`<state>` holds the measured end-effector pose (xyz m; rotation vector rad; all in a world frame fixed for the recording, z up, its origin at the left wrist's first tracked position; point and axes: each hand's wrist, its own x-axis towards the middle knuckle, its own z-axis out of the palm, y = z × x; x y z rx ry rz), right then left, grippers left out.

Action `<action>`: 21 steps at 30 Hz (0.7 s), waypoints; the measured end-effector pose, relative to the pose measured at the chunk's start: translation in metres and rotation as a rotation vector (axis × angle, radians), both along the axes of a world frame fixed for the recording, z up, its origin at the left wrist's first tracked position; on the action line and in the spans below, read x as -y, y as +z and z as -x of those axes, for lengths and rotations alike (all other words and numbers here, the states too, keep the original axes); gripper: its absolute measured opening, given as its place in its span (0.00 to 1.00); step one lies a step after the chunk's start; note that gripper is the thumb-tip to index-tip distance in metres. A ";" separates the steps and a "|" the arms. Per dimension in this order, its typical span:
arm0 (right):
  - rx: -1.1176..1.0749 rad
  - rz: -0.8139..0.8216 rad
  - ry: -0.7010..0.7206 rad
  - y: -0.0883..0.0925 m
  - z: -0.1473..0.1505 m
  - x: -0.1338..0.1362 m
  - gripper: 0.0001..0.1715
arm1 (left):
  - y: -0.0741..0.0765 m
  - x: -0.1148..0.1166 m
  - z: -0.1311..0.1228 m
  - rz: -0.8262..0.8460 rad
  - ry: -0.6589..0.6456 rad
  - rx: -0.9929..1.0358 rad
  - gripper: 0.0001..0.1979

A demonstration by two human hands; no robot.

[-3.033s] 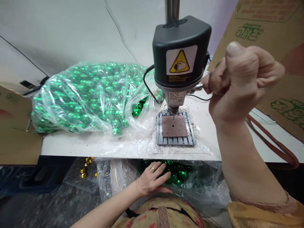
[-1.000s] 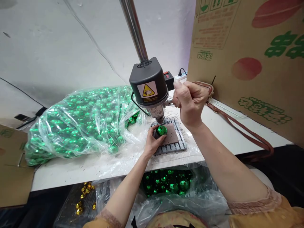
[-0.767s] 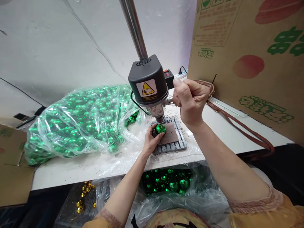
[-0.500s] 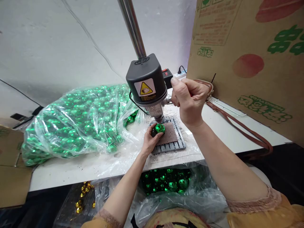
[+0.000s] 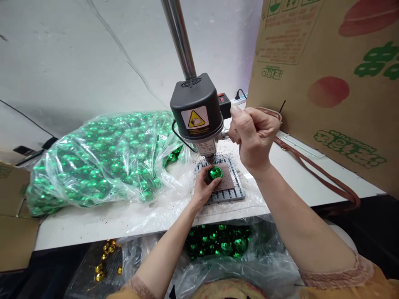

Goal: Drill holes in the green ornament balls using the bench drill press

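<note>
My left hand pinches a shiny green faceted ball between thumb and fingers. It holds the ball over the slotted grey base plate of a small bench drill press, right under the chuck. Whether the bit touches the ball is too small to tell. My right hand is closed in a fist round the feed lever at the machine's right side; most of the lever is hidden by the fingers. A brownish board lies on the base plate, with dark crumbs scattered around.
A big clear bag of green balls lies on the white table to the left. Below the table's edge, more green balls and a few gold balls sit in plastic. A cardboard box and brown strap are at right.
The view has shifted slightly, moving the machine and both hands a little right and down in the picture. The green ball shows a different side. Both hands keep their grip.
</note>
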<state>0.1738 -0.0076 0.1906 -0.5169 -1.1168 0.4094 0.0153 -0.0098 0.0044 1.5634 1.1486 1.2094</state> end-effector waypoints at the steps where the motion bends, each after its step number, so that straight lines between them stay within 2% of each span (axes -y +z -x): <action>1: -0.001 0.002 0.002 0.000 0.000 0.000 0.30 | 0.000 0.000 0.000 0.001 -0.004 0.006 0.26; 10: -0.003 -0.072 0.030 -0.009 -0.001 -0.001 0.29 | -0.004 0.001 0.003 -0.020 0.006 -0.065 0.28; 21: -0.031 -0.229 -0.059 -0.029 0.004 -0.003 0.33 | -0.005 0.003 0.002 -0.083 0.007 -0.114 0.25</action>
